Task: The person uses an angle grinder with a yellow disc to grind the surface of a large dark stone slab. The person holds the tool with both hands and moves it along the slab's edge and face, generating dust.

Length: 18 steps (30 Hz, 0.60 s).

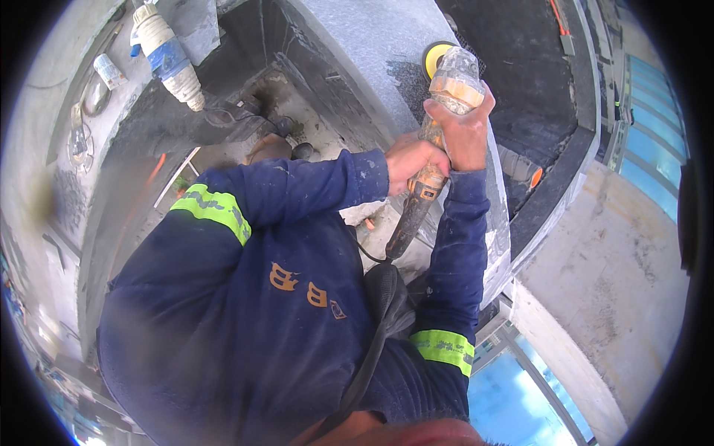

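Note:
A dusty angle grinder (425, 186) slants up and to the right in front of my chest, its cord end nearest me. My left hand (409, 160) is wrapped round the middle of its body. Higher up, my right hand (467, 137) grips it just below the dust-caked head, with the thumb and a finger spread beside that head. A yellow round disc (437, 58) on the grinder's head is at the edge of a grey stone slab (372, 33), by a dark patch on it. The view does not show whether the disc is spinning or touching.
Dark-walled recesses (520, 74) lie on both sides of the slab. A white and blue power connector (171, 59) is at upper left, near a small white cylinder (110, 71). An orange-ended grey tube (524, 169) lies right of my right wrist. The black cord (368, 254) trails near my body.

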Motion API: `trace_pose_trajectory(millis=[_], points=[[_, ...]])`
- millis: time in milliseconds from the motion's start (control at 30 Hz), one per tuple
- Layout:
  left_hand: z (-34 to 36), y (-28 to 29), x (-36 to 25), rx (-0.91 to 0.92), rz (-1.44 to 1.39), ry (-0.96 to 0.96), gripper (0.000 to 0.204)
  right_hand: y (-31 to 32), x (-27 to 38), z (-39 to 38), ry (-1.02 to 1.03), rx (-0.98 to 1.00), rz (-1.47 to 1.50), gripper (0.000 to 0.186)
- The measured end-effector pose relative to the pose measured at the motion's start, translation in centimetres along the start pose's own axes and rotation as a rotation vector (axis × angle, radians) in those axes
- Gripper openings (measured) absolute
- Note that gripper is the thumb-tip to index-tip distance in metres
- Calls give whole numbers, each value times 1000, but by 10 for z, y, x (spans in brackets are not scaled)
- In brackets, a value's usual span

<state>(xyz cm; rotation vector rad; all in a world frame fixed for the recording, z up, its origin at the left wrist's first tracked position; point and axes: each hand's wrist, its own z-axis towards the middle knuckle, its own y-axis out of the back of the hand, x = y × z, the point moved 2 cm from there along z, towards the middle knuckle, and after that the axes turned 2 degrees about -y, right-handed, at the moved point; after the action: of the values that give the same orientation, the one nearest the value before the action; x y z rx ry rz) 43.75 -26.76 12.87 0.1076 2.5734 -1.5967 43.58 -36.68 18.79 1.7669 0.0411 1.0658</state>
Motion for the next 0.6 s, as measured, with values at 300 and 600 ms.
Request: trace_pose_trajectory(millis=[300, 600], points=[[-23, 11, -1, -59, -29, -90, 28, -15, 12, -11, 47, 84, -70, 96], [-17, 10, -1, -33, 14, -133, 32, -13, 11, -10, 52, 66, -76, 97]])
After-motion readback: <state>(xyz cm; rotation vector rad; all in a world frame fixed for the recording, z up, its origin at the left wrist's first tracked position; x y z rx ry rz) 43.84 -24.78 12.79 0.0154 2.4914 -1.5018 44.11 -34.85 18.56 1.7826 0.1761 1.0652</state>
